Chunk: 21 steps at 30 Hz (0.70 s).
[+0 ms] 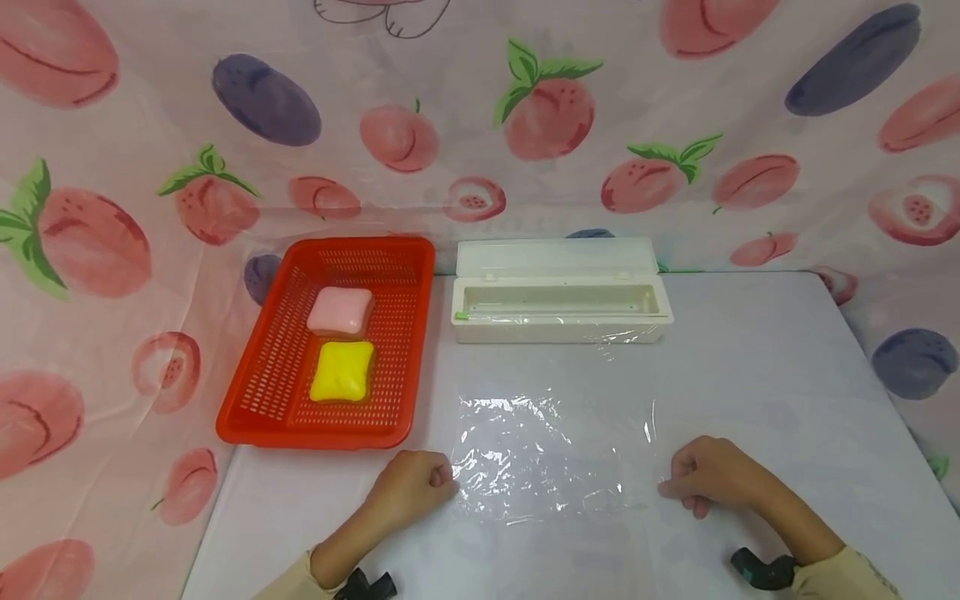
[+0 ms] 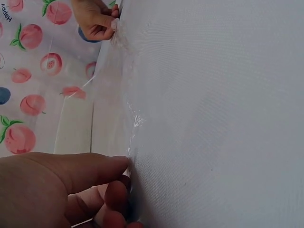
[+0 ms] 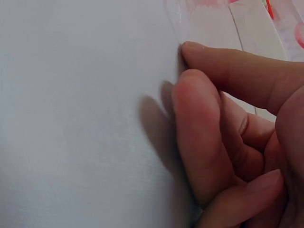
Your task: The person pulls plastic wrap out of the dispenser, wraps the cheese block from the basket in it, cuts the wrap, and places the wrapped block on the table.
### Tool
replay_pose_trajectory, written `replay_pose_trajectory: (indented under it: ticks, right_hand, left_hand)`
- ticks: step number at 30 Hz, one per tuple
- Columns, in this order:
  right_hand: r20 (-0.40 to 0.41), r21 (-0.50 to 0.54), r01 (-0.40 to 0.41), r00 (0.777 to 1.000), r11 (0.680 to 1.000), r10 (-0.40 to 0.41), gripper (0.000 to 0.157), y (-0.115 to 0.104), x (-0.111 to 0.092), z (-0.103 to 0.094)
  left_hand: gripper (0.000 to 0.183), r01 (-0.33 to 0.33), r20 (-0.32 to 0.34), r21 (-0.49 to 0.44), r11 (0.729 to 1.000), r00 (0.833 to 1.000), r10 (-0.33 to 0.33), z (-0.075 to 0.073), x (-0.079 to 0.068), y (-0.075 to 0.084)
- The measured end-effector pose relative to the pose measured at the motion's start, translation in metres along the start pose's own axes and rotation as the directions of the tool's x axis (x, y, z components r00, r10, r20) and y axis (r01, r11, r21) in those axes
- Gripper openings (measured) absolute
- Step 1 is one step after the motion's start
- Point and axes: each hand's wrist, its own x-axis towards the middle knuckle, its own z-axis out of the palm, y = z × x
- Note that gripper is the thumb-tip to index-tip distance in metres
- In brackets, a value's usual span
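Pinch grip, left hand (image 1: 414, 490) and right hand (image 1: 716, 477) on opposite edges: clear cling film (image 1: 543, 467), spread between them from white dispenser box (image 1: 562, 296) beyond, presumably light, limp, clingy, tearable, best held at corners.

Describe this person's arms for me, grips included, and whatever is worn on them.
The left grip and right grip are bare human hands, without gloves. The left sleeve and right sleeve are beige and stop short of the wrists. A black device shows at each wrist: left device, right device. No cables are visible.
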Motion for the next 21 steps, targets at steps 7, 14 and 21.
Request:
replay_pose_trajectory:
  ticks: [7, 14, 21]
  right_hand:
    - [0.012, -0.002, -0.033, 0.999, 0.999, 0.033, 0.034, 0.001, 0.002, -0.001]
    - [0.038, 0.021, -0.069, 0.997, 0.997, 0.068, 0.031, 0.003, 0.009, -0.004]
    - [0.039, 0.036, -0.078, 0.996, 0.996, 0.077, 0.03, -0.001, 0.012, -0.006]
  left_hand:
    - [0.027, 0.012, -0.02, 0.019, 1.0, 1.0, -0.011, 0.004, 0.001, -0.001]
    - [0.026, 0.013, 0.017, 0.002, 1.0, 1.0, -0.013, -0.001, 0.0, 0.002]
    - [0.023, -0.039, 0.094, -0.051, 0.998, 0.995, 0.044, -0.018, -0.009, 0.015]
